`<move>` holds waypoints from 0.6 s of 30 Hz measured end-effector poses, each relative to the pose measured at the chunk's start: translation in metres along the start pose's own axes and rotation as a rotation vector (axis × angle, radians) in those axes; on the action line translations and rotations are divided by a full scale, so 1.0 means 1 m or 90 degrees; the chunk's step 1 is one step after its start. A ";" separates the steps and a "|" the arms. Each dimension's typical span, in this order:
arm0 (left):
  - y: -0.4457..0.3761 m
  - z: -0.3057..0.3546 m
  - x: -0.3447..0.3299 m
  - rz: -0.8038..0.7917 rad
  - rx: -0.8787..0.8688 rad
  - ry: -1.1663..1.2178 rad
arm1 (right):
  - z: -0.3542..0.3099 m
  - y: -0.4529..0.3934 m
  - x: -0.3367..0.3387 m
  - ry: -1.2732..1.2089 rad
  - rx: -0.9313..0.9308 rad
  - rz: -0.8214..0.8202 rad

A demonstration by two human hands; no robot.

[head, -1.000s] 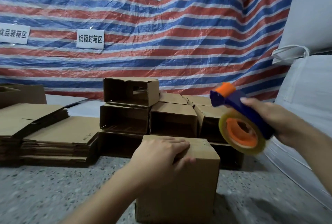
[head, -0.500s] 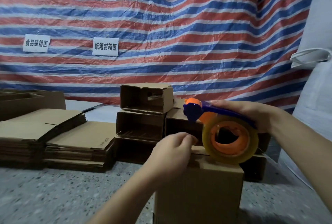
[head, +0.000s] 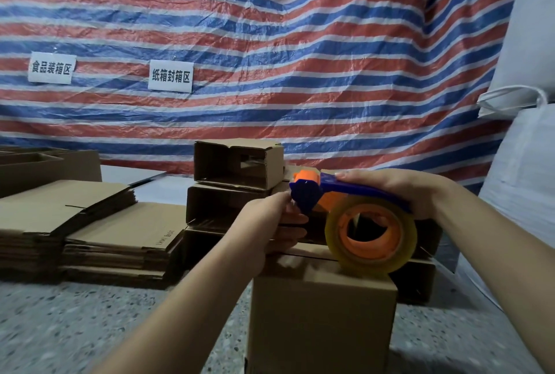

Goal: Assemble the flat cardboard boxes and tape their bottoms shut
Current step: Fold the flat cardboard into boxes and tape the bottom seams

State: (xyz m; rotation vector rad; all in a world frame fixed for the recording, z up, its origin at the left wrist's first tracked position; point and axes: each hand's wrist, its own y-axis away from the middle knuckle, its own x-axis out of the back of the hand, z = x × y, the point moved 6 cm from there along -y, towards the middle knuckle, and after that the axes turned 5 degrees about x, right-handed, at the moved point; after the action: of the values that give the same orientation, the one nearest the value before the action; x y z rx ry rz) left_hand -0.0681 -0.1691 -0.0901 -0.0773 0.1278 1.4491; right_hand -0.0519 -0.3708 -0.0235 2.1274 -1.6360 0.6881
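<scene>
Assembled cardboard box [head: 321, 313] upright on speckled surface [head: 90, 322], centre foreground. Right hand [head: 399, 190], grip closed round blue handle of tape dispenser [head: 354, 214]; roll resting on box top. Left hand [head: 270, 229] pinching at dispenser's front end. Flat cardboard stacks [head: 99, 232] left.

Two white paper signs are stuck on the striped tarp [head: 270, 43]. The left sign [head: 51, 68] says 食品装箱区, the right sign [head: 171, 76] says 纸箱封箱区. There's small print on the flat cardboard stack [head: 126, 229] too, but it's too tiny to read.
</scene>
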 end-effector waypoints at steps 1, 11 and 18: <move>0.000 0.000 0.001 0.007 -0.007 0.009 | 0.000 0.000 0.001 0.007 -0.002 0.001; -0.009 -0.014 0.016 0.188 -0.003 0.159 | -0.008 0.003 0.015 0.138 -0.082 -0.047; 0.001 -0.011 0.038 0.166 -0.115 0.038 | -0.004 -0.001 0.017 0.188 -0.115 -0.050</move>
State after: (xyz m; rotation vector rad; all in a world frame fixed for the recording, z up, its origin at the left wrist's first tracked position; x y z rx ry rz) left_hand -0.0647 -0.1333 -0.1065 -0.2601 0.0562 1.7172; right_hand -0.0483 -0.3815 -0.0106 1.8530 -1.3947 0.7580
